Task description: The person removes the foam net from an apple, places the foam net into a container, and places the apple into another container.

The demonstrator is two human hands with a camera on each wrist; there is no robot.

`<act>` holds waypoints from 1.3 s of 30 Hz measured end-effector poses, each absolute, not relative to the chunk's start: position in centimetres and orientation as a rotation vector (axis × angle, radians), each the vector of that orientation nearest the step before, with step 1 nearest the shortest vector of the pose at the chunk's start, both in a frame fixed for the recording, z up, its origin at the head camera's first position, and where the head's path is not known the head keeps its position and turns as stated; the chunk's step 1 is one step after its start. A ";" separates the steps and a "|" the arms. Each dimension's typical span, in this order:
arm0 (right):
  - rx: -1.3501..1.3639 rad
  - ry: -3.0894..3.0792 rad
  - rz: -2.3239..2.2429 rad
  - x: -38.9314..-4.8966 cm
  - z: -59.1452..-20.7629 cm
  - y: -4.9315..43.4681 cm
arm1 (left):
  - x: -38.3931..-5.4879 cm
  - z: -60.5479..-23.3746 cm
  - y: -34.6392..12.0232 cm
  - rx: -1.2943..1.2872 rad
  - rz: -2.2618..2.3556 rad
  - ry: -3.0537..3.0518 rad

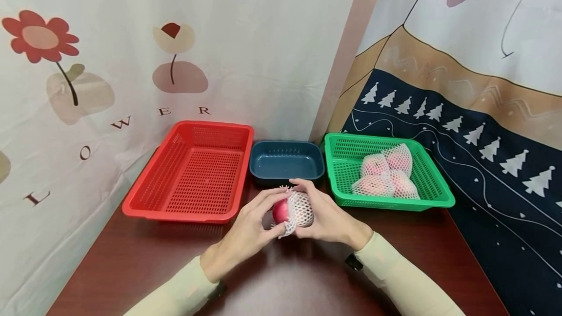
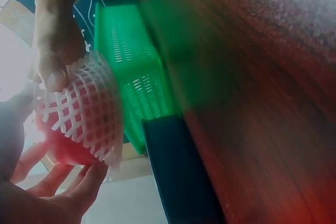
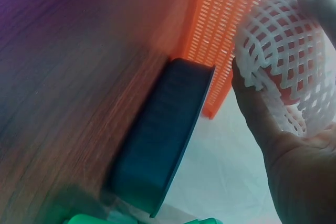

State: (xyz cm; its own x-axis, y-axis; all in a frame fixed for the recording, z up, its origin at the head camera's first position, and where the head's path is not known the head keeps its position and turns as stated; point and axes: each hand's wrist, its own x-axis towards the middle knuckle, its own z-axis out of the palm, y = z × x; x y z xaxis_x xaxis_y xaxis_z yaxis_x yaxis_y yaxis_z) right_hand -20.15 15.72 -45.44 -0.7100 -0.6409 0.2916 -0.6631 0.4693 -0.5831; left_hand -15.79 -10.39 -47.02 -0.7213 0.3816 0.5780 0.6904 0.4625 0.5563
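Observation:
Between the two hands, above the table, is a red apple point(image 1: 280, 211) partly covered by a white foam net point(image 1: 301, 209). Its left side is bare, while the net wraps its right side. The left hand point(image 1: 250, 221) curls its fingers and thumb around the apple's bare side and the net's edge. From the other side, the right hand point(image 1: 327, 216) grips the netted part. Seen from the left wrist, the net point(image 2: 86, 103) spreads over the apple, with the left fingers point(image 2: 86, 187) beneath it. In the right wrist view the net point(image 3: 286, 45) hides most of the apple.
A red basket point(image 1: 186, 216) stands at the back left with nothing in it. Beside it is a dark blue basket point(image 1: 287, 179), also holding nothing. The green basket point(image 1: 386, 202) on the right holds several netted fruits point(image 1: 373, 186). A curtain point(image 1: 272, 52) hangs behind the table.

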 end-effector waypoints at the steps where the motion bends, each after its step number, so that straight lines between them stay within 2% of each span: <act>1: 1.181 -2.662 1.081 -20.1 -45.5 15.7 | -15.8 -47.0 -10.4 -0.915 -1.145 -2.342; 13: 1.228 -2.590 1.138 -20.2 -45.2 15.6 | -16.3 -46.7 -10.4 -0.984 -1.166 -2.348; 25: 1.215 -2.602 1.142 -20.1 -44.2 15.9 | -16.3 -45.9 -10.6 -0.926 -1.208 -2.295; 39: 1.387 -2.401 0.853 -20.9 -42.2 17.3 | -16.2 -45.2 -11.0 -0.916 -1.201 -2.260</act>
